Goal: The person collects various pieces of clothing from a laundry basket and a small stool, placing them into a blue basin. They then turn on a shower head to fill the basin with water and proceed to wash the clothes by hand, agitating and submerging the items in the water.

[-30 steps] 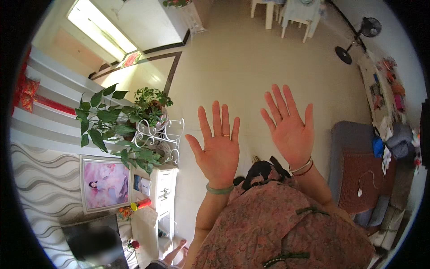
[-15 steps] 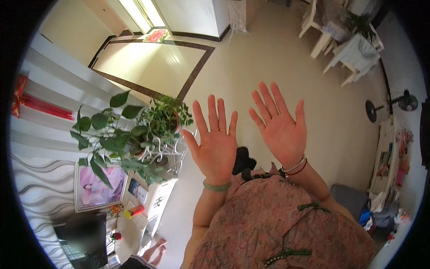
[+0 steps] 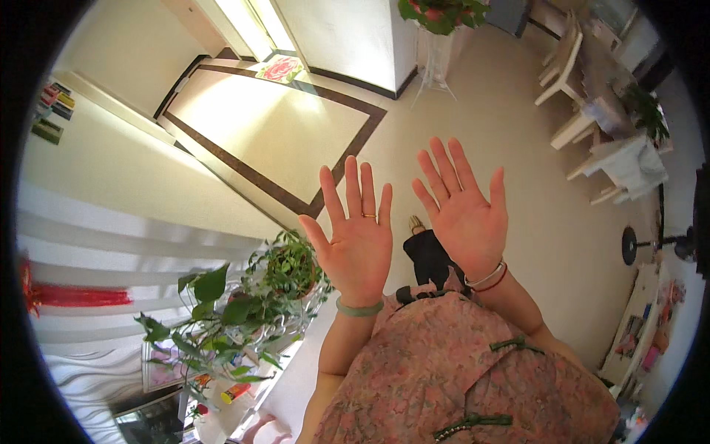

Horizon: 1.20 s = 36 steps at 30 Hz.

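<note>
Both palms face me, raised in front of my body with fingers spread. My left hand (image 3: 356, 244) holds nothing; it wears a gold ring, and a green bangle (image 3: 359, 308) circles its wrist. To its right, my right hand (image 3: 470, 222) is likewise bare of any object, with a silver bangle and a red cord (image 3: 489, 280) at the wrist. The hands stay apart from each other. Below them is my reddish patterned top (image 3: 436, 355) with dark green knotted fastenings. One dark trouser leg (image 3: 429, 257) and the tip of a shoe (image 3: 416, 223) show between the hands.
Leafy potted plants (image 3: 292, 270) on a white metal stand are close by my left hand. White chairs (image 3: 566, 66) and a table stand at the far right, with a black fan (image 3: 629, 246) nearer. A flowered mat (image 3: 279, 69) lies by the bright doorway; another plant (image 3: 444, 13) tops a stand.
The room has shifted downward and rightward in view; the plants sit lower and the far plant stand shows more. A leg and shoe have come forward. My hands keep the same open pose.
</note>
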Tool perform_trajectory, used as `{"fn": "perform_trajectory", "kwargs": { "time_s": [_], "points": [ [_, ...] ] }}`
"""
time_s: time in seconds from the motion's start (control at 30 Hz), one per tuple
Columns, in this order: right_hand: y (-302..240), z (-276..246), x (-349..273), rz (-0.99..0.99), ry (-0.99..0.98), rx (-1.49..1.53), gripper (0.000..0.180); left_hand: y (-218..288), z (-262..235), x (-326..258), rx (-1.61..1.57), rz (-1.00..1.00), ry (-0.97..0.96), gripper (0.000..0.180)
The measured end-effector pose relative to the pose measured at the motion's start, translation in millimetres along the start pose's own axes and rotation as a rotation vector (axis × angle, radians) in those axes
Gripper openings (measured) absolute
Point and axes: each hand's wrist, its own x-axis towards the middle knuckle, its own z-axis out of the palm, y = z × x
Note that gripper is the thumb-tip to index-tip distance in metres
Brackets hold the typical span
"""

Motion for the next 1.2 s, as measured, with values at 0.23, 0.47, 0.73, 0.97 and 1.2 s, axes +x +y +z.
{"fn": "perform_trajectory", "kwargs": {
  "time_s": [0.23,0.47,0.73,0.97,1.2],
  "points": [
    [-22.0,-15.7,193.5,0.207,-0.046,0.037,0.071,5.0,-8.7,156.2,-0.005,0.186,0.061,0.067],
    [13.5,-32.8,340.2,0.397,-0.002,0.105,0.073,50.2,-35.6,266.1,0.010,0.371,0.147,0.062],
    [85.7,-62.3,508.7,0.487,-0.026,0.067,0.074,133.9,-88.7,410.4,0.005,0.439,0.146,0.062],
    [166.6,-49.4,684.0,0.476,-0.079,0.070,0.072,248.3,-105.4,564.9,-0.010,0.424,0.081,0.060],
    [248.5,-67.3,821.1,0.491,0.014,0.081,0.069,344.3,-149.3,687.1,-0.063,0.429,0.139,0.058]
  ]
}}
